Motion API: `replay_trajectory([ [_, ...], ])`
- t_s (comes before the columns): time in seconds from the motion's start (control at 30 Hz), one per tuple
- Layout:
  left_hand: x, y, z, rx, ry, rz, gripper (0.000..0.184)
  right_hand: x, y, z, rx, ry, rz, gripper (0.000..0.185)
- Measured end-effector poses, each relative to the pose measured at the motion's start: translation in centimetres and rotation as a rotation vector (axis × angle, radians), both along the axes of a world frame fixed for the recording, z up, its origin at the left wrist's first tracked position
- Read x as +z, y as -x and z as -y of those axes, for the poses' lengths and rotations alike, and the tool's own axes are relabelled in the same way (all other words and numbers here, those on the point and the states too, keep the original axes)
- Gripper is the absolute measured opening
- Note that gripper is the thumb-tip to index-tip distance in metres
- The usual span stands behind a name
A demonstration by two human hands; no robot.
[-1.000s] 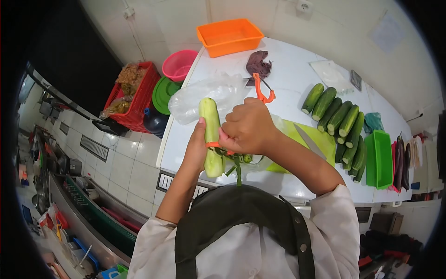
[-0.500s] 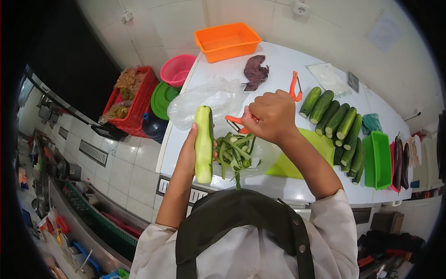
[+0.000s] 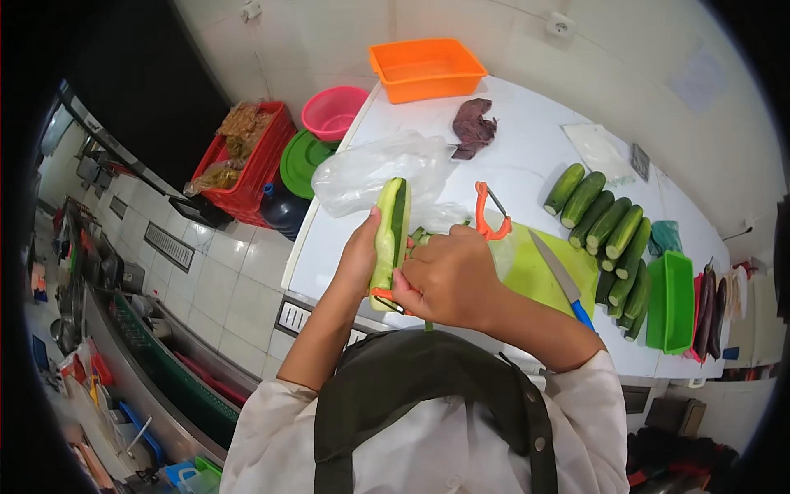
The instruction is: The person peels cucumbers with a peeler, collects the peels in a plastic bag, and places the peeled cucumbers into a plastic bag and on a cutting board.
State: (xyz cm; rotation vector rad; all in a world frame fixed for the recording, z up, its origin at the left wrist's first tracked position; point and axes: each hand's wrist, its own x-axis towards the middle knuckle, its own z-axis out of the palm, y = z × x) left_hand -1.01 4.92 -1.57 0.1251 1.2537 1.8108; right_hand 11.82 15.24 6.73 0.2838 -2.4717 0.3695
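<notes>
Step in hand, as judged from the pose: peeling. The left hand [image 3: 360, 255] grips the cucumber [image 3: 385, 239], which is held lengthwise above the near edge of the desk [image 3: 518, 132]; the right hand [image 3: 453, 276] is closed on an orange peeler [image 3: 381, 293] positioned across the cucumber's lower end. Whether the blade is touching cannot be told. The exposed flesh is pale green, moist-looking and faintly faceted—a dark green strip of skin runs along the side facing the right hand. The next stroke would call for a firm left grip, the blade set flat against that strip, and fingers clear of its path. Peelings [image 3: 421, 237] lie partly hidden behind the hands. On the desk, a second peeler [image 3: 481, 210] has a rigid, forked orange frame and a narrow metal blade; the thin, crumpled plastic bag [image 3: 370, 169] is translucent. Unpeeled cucumbers [image 3: 609, 222]—smooth, glossy, cylindrical—lie grouped beside the flat, lime-green cutting board [image 3: 539, 276].
</notes>
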Motion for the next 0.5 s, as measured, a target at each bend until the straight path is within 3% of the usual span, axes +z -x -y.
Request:
replay_trajectory([
  [0.17,1.1,-0.4,0.2,0.020,0.045,-0.004,0.053,-0.3,0.4,0.2,0.027,-0.096,-0.004,0.024],
  [0.27,0.8,-1.0,0.4,0.055,-0.051,0.027,0.051,-0.2,1.4,-0.7,0.056,-0.154,0.001,0.025],
  [0.5,1.0,-2.0,3.4,-0.227,0.140,-0.233,0.051,0.4,4.5,-5.7,0.018,-0.188,0.022,0.026],
])
